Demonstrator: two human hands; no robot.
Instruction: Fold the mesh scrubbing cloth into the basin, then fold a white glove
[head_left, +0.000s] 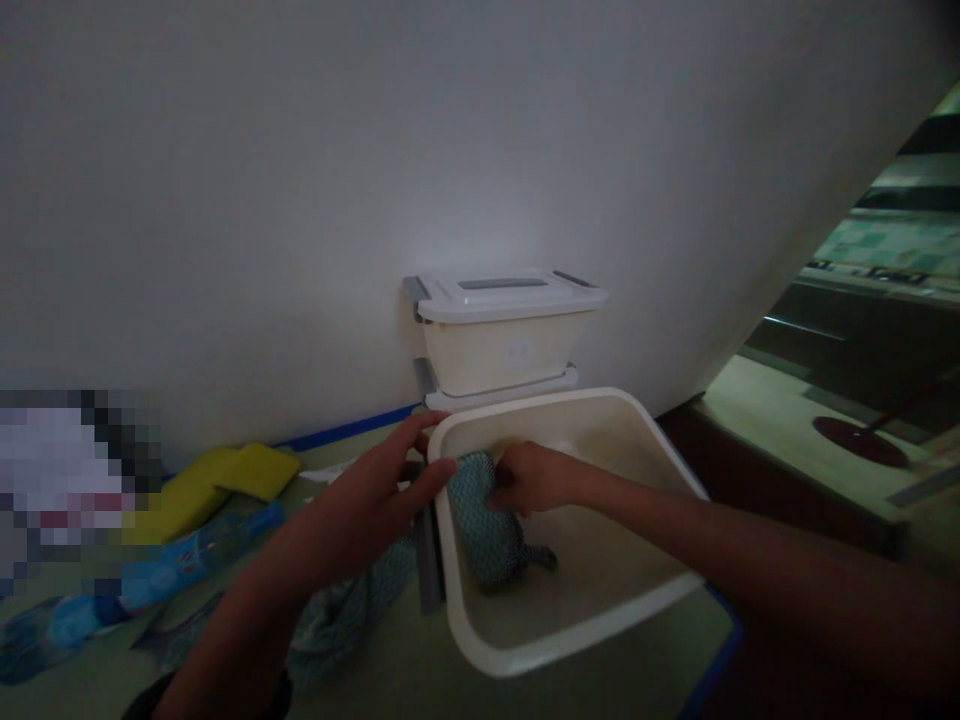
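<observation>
A white plastic tub lies open in front of me, tilted a little. My left hand grips its left rim, thumb on the edge and fingers curled outside. My right hand is inside the tub, closed on a teal textured cloth that presses against the tub's left inner wall. Part of the cloth trails down toward the tub's floor.
Two lidded white boxes with grey clips are stacked against the white wall behind the tub. Another teal cloth lies left of the tub, with yellow cloths and a blue plastic packet beyond. Blue tape edges the surface.
</observation>
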